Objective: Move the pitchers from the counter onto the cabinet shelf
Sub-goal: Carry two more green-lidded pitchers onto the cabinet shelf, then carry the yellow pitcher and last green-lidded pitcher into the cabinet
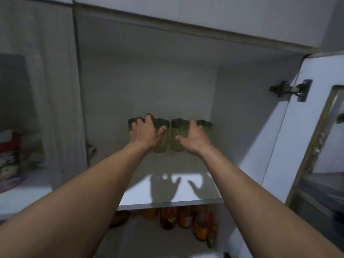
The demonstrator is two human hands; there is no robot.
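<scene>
Two clear pitchers with dark green lids stand side by side at the back of the white cabinet shelf [137,194]. My left hand [146,134] lies against the front of the left pitcher [161,145], fingers spread over its lid and thumb on its side. My right hand [193,137] rests the same way on the right pitcher [176,146], fingers apart. Neither hand is wrapped around a pitcher. Both pitchers stand upright, almost touching each other. The hands hide much of both.
The cabinet door [297,136] stands open on the right, with a metal hinge [291,90] at its top. Several orange and red bottles [184,218] fill the shelf below. Colourful food packages [11,155] sit in the left compartment.
</scene>
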